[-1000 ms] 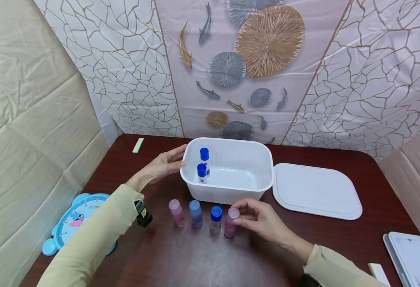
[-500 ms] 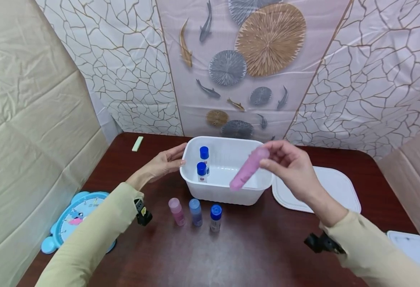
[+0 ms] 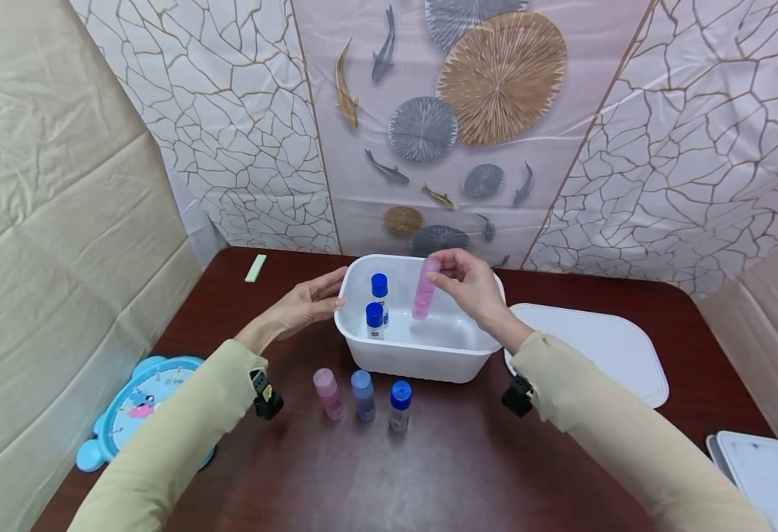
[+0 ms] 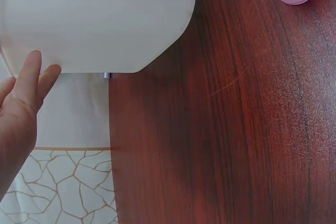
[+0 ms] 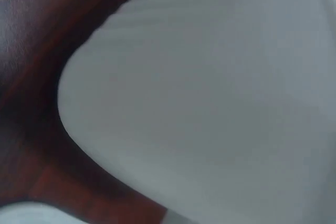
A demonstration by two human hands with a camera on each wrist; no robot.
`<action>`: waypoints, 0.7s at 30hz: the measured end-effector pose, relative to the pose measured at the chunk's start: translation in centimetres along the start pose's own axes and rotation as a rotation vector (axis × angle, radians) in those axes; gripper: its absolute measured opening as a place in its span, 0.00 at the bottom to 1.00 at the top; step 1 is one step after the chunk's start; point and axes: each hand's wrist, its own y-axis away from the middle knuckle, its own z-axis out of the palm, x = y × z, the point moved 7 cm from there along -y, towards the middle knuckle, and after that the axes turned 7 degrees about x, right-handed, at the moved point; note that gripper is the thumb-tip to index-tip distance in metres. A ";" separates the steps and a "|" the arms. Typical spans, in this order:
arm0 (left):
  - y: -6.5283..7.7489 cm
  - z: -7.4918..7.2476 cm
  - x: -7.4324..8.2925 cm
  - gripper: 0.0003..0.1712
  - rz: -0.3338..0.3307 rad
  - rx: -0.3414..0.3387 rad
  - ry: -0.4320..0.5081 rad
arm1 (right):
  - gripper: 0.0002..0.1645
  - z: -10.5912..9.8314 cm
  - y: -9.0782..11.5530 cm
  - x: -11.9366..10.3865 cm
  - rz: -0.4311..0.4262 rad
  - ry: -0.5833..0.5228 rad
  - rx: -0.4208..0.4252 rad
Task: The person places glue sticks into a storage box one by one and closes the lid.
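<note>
A white plastic bin [image 3: 415,362] stands on the dark wooden table. Inside it, my right hand [image 3: 471,288] pinches a small pink bottle [image 3: 423,294] by its cap end, the bottle near upright. Two white bottles with blue caps [image 3: 374,316] stand at the bin's left end. My left hand [image 3: 298,307] touches the bin's left side with extended fingers; the left wrist view shows these fingers [image 4: 30,72] against the wall. In front of the bin stand a pink bottle [image 3: 328,395], a light blue bottle [image 3: 363,397] and a clear bottle with a blue cap [image 3: 400,406]. The right wrist view shows mostly bin wall [image 5: 184,93].
A white lid [image 3: 595,355] lies right of the bin, partly behind my right forearm. A blue toy-like clock [image 3: 139,406] lies at the left, partly under my left sleeve. A pale green strip [image 3: 256,268] sits at the back left, and white flat trays [image 3: 768,473] at the right edge.
My right hand has lifted the pink bottle from the right end of the row, swung it over the bin's right side and lowered it inside, turning it upright. My left hand has stayed put.
</note>
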 end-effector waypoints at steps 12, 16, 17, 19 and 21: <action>0.0 0.0 -0.1 0.38 -0.007 0.020 -0.003 | 0.13 3.0 -0.6 3.0 0.086 0.150 -0.113; 0.1 0.0 -0.1 0.38 -0.004 0.012 -0.005 | 0.13 3.2 -0.7 3.2 0.112 0.176 -0.130; 0.1 0.0 -0.1 0.38 -0.004 0.009 -0.004 | 0.13 3.1 -0.7 3.2 0.117 0.178 -0.132; 0.1 0.1 -0.1 0.39 -0.002 0.006 -0.002 | 0.13 3.1 -0.7 3.2 0.125 0.174 -0.138; 0.1 0.1 -0.1 0.39 -0.001 0.003 0.000 | 0.14 3.1 -0.7 3.2 0.131 0.166 -0.145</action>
